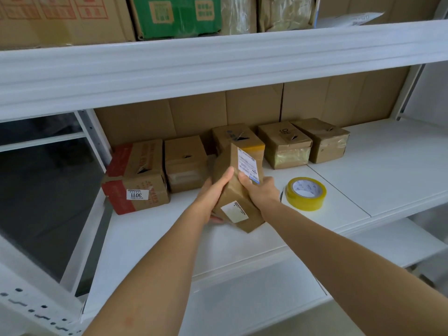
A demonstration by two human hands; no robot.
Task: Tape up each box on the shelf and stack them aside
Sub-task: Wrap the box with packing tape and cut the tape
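Observation:
A small brown cardboard box [232, 190] with white shipping labels is tilted above the white shelf [150, 238], held between both hands. My left hand [212, 197] grips its left side, thumb on top. My right hand [260, 192] grips its right side, fingers curled round the edge. A roll of yellow tape [306, 194] lies flat on the shelf just right of my right hand. Behind stand several small cardboard boxes in a row: a red-printed one [135, 175], a plain one [185, 163], one behind the held box [232, 135], and two more [284, 144] [321, 139].
Flattened cardboard [242, 107] lines the back of the shelf. The upper shelf beam [218, 66] hangs low overhead, with large cartons and a green box [177, 15] on it. The right half of the shelf [388, 161] is bare white board. A lower shelf shows beneath.

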